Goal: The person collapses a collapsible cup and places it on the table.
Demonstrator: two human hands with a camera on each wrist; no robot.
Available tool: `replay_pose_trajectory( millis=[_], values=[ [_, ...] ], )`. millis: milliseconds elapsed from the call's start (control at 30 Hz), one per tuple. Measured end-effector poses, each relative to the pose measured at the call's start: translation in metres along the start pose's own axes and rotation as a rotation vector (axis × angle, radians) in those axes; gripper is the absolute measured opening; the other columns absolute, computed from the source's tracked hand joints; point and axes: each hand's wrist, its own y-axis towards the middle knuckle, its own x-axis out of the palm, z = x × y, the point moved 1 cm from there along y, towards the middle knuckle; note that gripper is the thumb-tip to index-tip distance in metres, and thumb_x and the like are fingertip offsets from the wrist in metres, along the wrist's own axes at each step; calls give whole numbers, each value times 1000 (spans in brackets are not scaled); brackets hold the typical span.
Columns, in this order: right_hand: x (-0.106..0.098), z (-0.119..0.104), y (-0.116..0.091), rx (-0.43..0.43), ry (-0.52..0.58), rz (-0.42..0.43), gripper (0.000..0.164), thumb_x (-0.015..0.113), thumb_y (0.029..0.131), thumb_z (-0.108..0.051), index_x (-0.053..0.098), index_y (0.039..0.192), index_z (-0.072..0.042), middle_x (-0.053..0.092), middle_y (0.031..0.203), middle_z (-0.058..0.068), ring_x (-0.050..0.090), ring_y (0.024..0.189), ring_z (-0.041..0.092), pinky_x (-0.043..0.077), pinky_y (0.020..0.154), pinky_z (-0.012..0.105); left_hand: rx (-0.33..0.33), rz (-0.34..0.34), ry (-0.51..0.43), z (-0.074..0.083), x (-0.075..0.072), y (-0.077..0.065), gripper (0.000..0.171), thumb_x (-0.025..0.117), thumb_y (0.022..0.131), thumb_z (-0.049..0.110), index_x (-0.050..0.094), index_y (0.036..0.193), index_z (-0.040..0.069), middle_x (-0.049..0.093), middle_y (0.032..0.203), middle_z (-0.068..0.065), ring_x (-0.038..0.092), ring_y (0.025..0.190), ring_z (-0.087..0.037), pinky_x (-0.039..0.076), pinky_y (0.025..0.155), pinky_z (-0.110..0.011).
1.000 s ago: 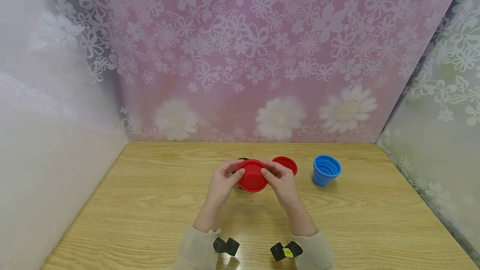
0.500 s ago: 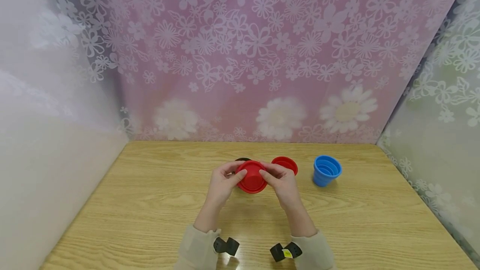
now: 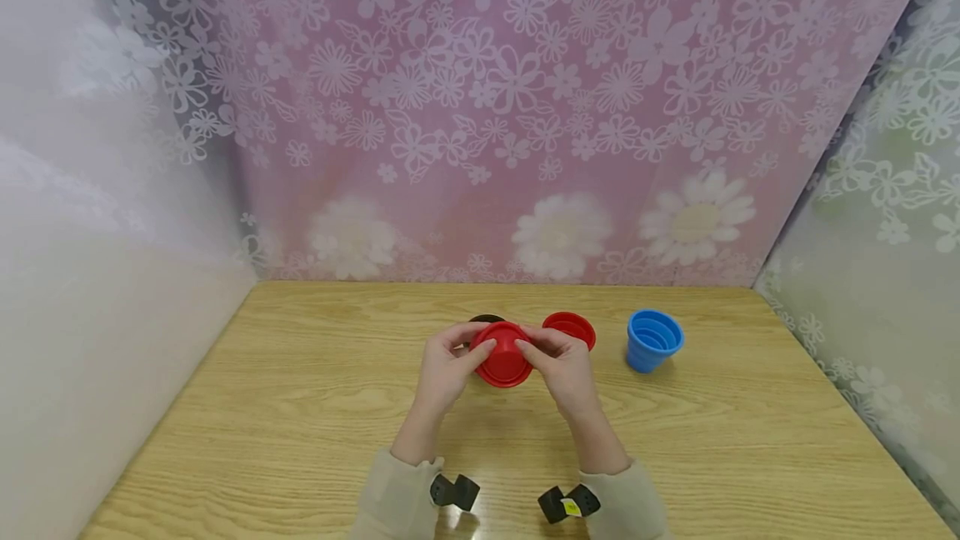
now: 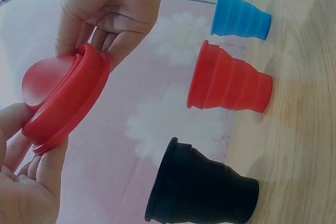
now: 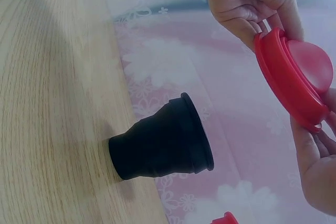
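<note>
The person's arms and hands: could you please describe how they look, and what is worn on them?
The left hand and right hand are bare, with no gloves or rings visible. The left sleeve and right sleeve are light beige. A blocky left black device and right black device sit beside the cuffs; the right one bears a yellow label.
</note>
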Motion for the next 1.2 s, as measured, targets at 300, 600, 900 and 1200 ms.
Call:
replay_pose_trajectory(
  millis=[300,600,900,1200],
  values=[
    [2,2,-1,-29,-26,29,23,65,77,3,62,97,13,63,93,16,62,77,18,52,64,31,8,9,26,-1,1,0,24,59,81,-5,58,104,-11,57,93,-22,61,73,-32,52,64,-31],
    [4,-4,-2,14,-109,79,20,64,77,5,64,96,11,62,93,22,61,74,13,52,63,26,27,32,87,-3,3,0,22,59,80,-5,60,101,-10,60,96,-23,61,71,-29,52,62,-30],
    [12,-24,-9,-30,-214,84,16,61,77,9,63,92,14,62,89,25,62,73,19,51,63,25,54,51,175,-5,5,1,19,60,80,-4,62,98,-9,61,91,-21,60,67,-26,52,59,-27],
    [11,-21,-8,-51,-242,98,15,63,77,7,64,90,13,62,86,24,61,71,25,51,60,23,118,56,275,2,8,-1,17,58,80,-7,62,96,-9,62,88,-21,59,63,-24,52,57,-25]
  ],
)
